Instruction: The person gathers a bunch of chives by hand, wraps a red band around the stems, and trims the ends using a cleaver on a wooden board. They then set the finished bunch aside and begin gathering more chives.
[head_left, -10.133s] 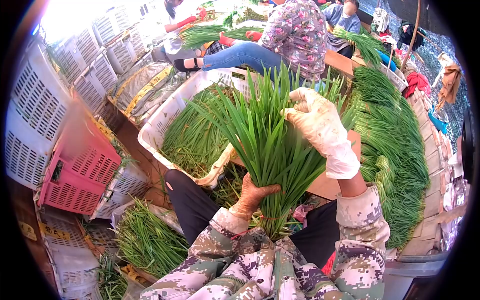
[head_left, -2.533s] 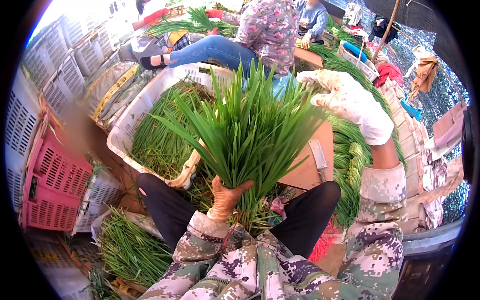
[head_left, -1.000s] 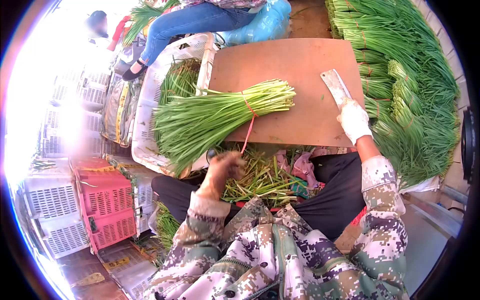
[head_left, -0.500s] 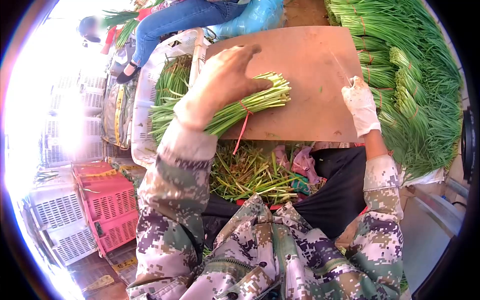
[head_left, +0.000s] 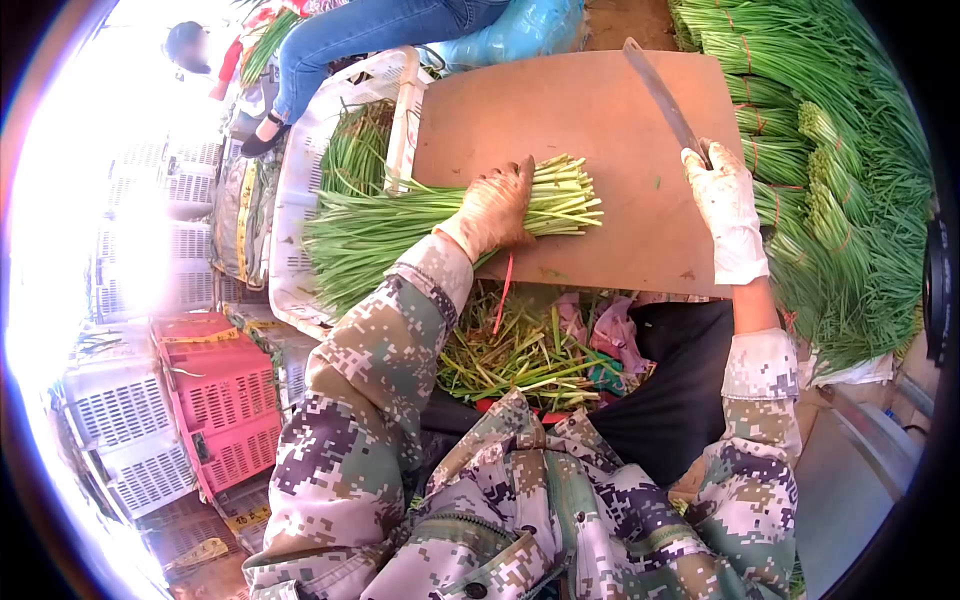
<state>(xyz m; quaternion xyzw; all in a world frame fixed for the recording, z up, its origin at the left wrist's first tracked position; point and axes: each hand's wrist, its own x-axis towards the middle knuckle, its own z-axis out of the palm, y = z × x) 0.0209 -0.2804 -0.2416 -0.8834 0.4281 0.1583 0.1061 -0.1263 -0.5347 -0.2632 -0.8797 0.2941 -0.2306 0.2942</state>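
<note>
My left hand (head_left: 497, 207) is closed around a bundle of garlic chives (head_left: 565, 197). The bundle lies across the brown board (head_left: 560, 110), pale stem ends to the right and green leaves over a white crate to the left. A red tie (head_left: 508, 285) hangs from the bundle below my fingers, partly hidden. In a stained white glove, my right hand (head_left: 727, 210) grips a knife (head_left: 662, 98) at the board's right side. Its long blade points up and away, apart from the chives; the handle is mostly covered by my fingers.
Tied bundles of chives (head_left: 840, 180) are piled on the right. A white crate (head_left: 292, 235) with more chives stands left of the board. Trimmings (head_left: 515, 345) lie in my lap. Pink crates (head_left: 225, 400) are at lower left. Another person's leg (head_left: 330, 55) is at upper left.
My left hand has come down from above the bundle, its spread fingers now closed round the stems. The knife in my right hand has turned from edge-on to showing its broad blade.
</note>
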